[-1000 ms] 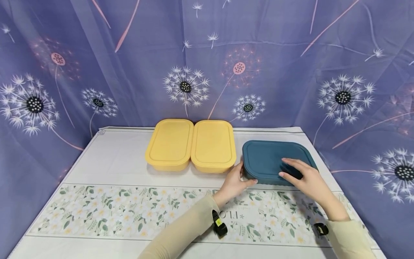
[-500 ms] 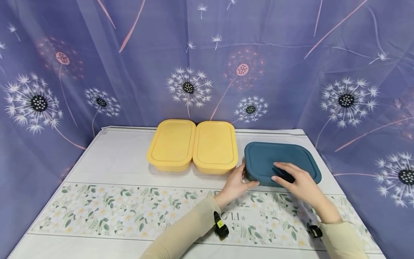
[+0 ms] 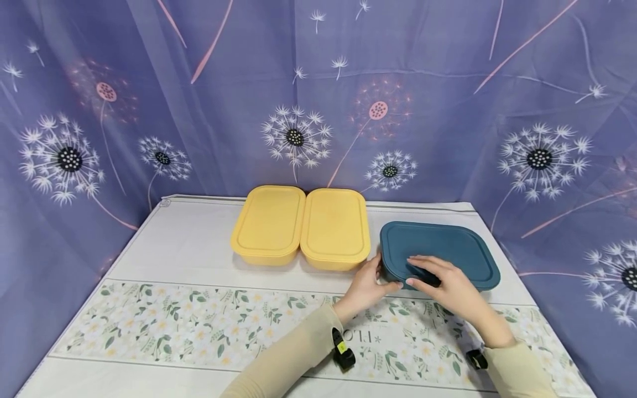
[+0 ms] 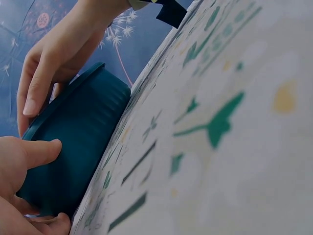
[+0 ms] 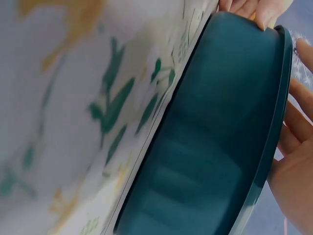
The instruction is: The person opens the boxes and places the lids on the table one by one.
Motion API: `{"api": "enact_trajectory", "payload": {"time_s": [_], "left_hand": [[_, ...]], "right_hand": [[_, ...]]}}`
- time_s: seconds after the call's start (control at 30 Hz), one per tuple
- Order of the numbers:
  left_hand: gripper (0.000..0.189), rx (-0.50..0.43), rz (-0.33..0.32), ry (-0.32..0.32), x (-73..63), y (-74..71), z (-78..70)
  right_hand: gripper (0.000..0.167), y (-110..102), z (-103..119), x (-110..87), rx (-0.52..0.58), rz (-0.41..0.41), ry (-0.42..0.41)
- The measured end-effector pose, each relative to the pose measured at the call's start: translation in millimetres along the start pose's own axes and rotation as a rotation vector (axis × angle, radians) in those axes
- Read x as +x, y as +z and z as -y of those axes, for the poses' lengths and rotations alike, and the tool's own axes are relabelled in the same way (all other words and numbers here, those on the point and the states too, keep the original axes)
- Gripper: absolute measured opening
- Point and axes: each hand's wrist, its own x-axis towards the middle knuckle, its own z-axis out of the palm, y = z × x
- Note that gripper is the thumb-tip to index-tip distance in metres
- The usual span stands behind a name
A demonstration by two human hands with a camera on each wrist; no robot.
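Note:
A teal lidded food container [image 3: 458, 243] sits on the right of the table. My left hand [image 3: 365, 287] grips its near left corner, thumb on the front wall and fingers round the left side. The left wrist view shows that thumb [image 4: 44, 152] pressed flat on the teal wall. Over the lid, near its front edge, lies my right hand [image 3: 448, 282], fingers and thumb relaxed and spread, casting a dark shadow. From the right wrist, the lid rim [image 5: 274, 132] runs beside the fingers of that hand [image 5: 298, 122].
Two yellow lidded containers [image 3: 271, 221] stand side by side, left of the teal one. A floral strip [image 3: 209, 326] crosses the white tablecloth [image 3: 174, 237]. Behind hangs a purple curtain [image 3: 224, 138] with dandelion prints. Black straps with small cameras [image 3: 343, 354] sit at both wrists.
My right hand has slid left across the teal lid, toward my left hand. The left hand keeps its hold on the corner. The head view has shifted slightly.

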Motion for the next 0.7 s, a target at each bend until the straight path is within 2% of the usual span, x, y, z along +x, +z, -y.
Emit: {"api": "enact_trajectory", "payload": {"time_s": [0.33, 0.7], "left_hand": [[0.078, -0.004, 0.008, 0.013, -1.2, -0.4, 0.1], [0.078, 0.013, 0.001, 0.006, 0.3, 0.4, -0.9]], "right_hand": [[0.046, 10.0, 5.8, 4.8, -0.042, -0.007, -0.029], [0.041, 9.7, 8.6, 6.7, -0.115, -0.032, -0.083]]}}
